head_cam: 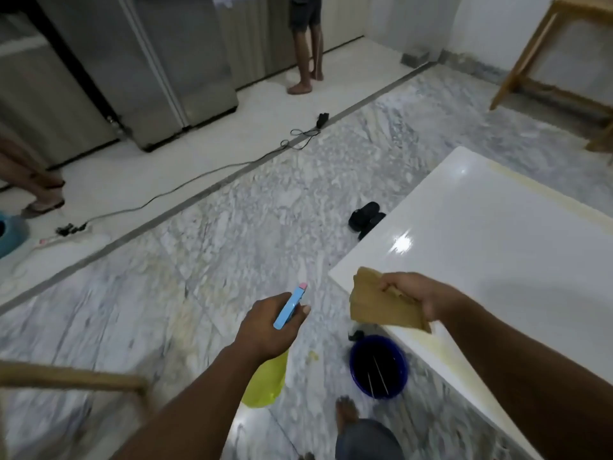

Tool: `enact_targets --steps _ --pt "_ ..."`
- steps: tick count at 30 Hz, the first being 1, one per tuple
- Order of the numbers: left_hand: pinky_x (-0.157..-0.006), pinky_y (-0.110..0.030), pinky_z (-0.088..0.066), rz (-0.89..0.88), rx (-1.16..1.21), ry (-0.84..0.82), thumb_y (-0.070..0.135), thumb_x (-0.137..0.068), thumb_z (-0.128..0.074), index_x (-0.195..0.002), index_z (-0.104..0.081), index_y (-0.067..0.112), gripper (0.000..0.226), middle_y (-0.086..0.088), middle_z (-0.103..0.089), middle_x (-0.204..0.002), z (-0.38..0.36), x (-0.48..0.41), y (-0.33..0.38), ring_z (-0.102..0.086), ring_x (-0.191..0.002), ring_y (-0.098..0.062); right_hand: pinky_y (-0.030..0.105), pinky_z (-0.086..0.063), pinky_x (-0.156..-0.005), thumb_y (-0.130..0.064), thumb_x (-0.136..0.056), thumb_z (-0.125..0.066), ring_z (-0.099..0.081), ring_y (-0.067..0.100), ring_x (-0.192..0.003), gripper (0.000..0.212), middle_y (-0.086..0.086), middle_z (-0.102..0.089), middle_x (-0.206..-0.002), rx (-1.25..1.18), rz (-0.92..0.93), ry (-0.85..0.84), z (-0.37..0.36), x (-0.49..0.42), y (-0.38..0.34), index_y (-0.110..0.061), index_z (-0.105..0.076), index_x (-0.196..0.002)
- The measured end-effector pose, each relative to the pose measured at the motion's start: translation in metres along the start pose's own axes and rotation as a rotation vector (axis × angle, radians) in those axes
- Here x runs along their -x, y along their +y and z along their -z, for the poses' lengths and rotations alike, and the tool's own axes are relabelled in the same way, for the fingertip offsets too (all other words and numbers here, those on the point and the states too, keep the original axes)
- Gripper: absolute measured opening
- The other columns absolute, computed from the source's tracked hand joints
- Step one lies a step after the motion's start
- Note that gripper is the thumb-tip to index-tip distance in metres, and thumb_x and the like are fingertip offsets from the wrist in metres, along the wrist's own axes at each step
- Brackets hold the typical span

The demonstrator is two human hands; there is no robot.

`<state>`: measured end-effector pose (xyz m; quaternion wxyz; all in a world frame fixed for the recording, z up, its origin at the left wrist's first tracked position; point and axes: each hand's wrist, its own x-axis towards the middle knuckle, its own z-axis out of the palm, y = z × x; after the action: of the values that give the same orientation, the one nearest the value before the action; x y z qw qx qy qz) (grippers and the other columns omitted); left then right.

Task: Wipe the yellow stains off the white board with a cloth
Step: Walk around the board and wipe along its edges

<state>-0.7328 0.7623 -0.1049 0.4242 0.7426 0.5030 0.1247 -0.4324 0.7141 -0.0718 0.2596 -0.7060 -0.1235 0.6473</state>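
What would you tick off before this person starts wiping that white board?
1. Cloth in hand: the right hand grips the tan cloth. Ok.
2. Spray in hand: the left hand holds the spray bottle. Ok.
3. Nozzle aimed at the white board: it points out over the floor. Not ok.
4. Stains found: yellow stains run along the board's near edge. Ok.
5. Cloth touching the board: it is held over the near corner. Cannot tell.
6. Cloth damp: cannot tell.
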Motion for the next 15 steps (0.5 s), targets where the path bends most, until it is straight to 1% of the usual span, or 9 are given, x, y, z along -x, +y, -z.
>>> enact_targets --steps 3,5,6,7,8,10,12,13,15 --pt "-0.068 -0.059 -0.064 0.072 0.077 0.029 0.068 -0.089 -0.063 -0.081 -0.064 0.017 0.051 -0.012 -0.063 -0.071 -0.015 0.028 -0.003 -0.068 -0.069 -0.04 0.026 -0.051 -0.06 -0.027 -0.084 -0.064 -0.065 0.019 -0.065 0.02 0.008 -0.07 -0.083 0.335 0.128 0.101 0.001 -0.008 -0.014 -0.011 -0.067 -0.096" --pt "-0.068 -0.06 -0.064 0.104 0.096 0.057 0.067 -0.09 -0.063 -0.078 -0.061 0.018 0.05 -0.01 -0.06 -0.069 -0.027 0.039 -0.003 -0.068 -0.069 -0.041 0.023 -0.046 -0.06 -0.047 -0.09 -0.057 -0.055 0.014 -0.058 0.032 0.001 -0.061 -0.073 0.495 0.317 0.108 -0.004 -0.019 -0.028 -0.017 -0.063 -0.08" --pt "-0.068 -0.059 -0.064 0.117 0.097 0.069 0.067 -0.09 -0.063 -0.078 -0.06 0.02 0.049 -0.006 -0.058 -0.065 -0.033 0.041 -0.003 -0.067 -0.068 -0.04 0.024 -0.048 -0.062 -0.056 -0.092 -0.052 -0.056 0.013 -0.057 0.039 -0.002 -0.06 -0.069 0.591 0.42 0.118 -0.006 -0.031 -0.035 -0.02 -0.061 -0.081" --pt "-0.068 -0.058 -0.064 0.126 0.096 0.078 0.067 -0.09 -0.062 -0.078 -0.059 0.02 0.049 -0.001 -0.056 -0.062 -0.039 0.043 -0.003 -0.067 -0.067 -0.039 0.029 -0.051 -0.068 -0.054 -0.094 -0.047 -0.06 0.014 -0.061 0.036 -0.004 -0.063 -0.071 0.709 0.519 0.158 -0.011 -0.041 -0.041 -0.022 -0.063 -0.094" --pt "-0.067 -0.057 -0.063 0.133 0.095 0.094 0.068 -0.09 -0.061 -0.079 -0.059 0.021 0.049 0.002 -0.055 -0.061 -0.046 0.044 -0.002 -0.066 -0.066 -0.037 0.034 -0.054 -0.075 -0.044 -0.095 -0.046 -0.066 0.018 -0.071 0.031 -0.003 -0.067 -0.081 0.858 0.608 0.194 -0.011 -0.057 -0.045 -0.028 -0.06 -0.116" --pt "-0.065 -0.057 -0.062 0.144 0.09 0.135 0.069 -0.089 -0.06 -0.079 -0.058 0.021 0.05 -0.005 -0.057 -0.065 -0.059 0.044 0.0 -0.066 -0.064 -0.036 0.043 -0.053 -0.088 -0.03 -0.091 -0.048 -0.064 0.028 -0.106 0.057 0.005 -0.066 -0.117 1.119 0.736 0.193 -0.011 -0.094 -0.038 -0.035 -0.038 -0.147" --pt "-0.065 -0.058 -0.063 0.158 0.086 0.158 0.07 -0.09 -0.059 -0.082 -0.06 0.019 0.052 -0.01 -0.06 -0.069 -0.072 0.041 0.001 -0.065 -0.064 -0.036 0.05 -0.043 -0.105 -0.035 -0.091 -0.051 -0.04 0.032 -0.137 0.066 0.007 -0.042 -0.151 1.341 0.689 0.084 -0.014 -0.123 -0.018 -0.034 -0.027 -0.153" --pt "-0.065 -0.058 -0.063 0.163 0.08 0.157 0.07 -0.091 -0.059 -0.083 -0.06 0.019 0.052 -0.01 -0.06 -0.07 -0.079 0.04 0.001 -0.065 -0.065 -0.036 0.05 -0.037 -0.11 -0.045 -0.092 -0.051 -0.031 0.032 -0.143 0.064 0.008 -0.033 -0.156 1.424 0.674 0.071 -0.015 -0.134 -0.007 -0.033 -0.03 -0.151" --pt "-0.065 -0.057 -0.063 0.181 0.07 0.146 0.07 -0.092 -0.059 -0.084 -0.061 0.018 0.053 -0.009 -0.06 -0.07 -0.094 0.039 0.005 -0.065 -0.065 -0.034 0.05 -0.035 -0.11 -0.064 -0.088 -0.042 -0.031 0.033 -0.141 0.063 0.01 -0.038 -0.152 1.426 0.784 0.152 -0.013 -0.15 0.008 -0.031 -0.046 -0.141"
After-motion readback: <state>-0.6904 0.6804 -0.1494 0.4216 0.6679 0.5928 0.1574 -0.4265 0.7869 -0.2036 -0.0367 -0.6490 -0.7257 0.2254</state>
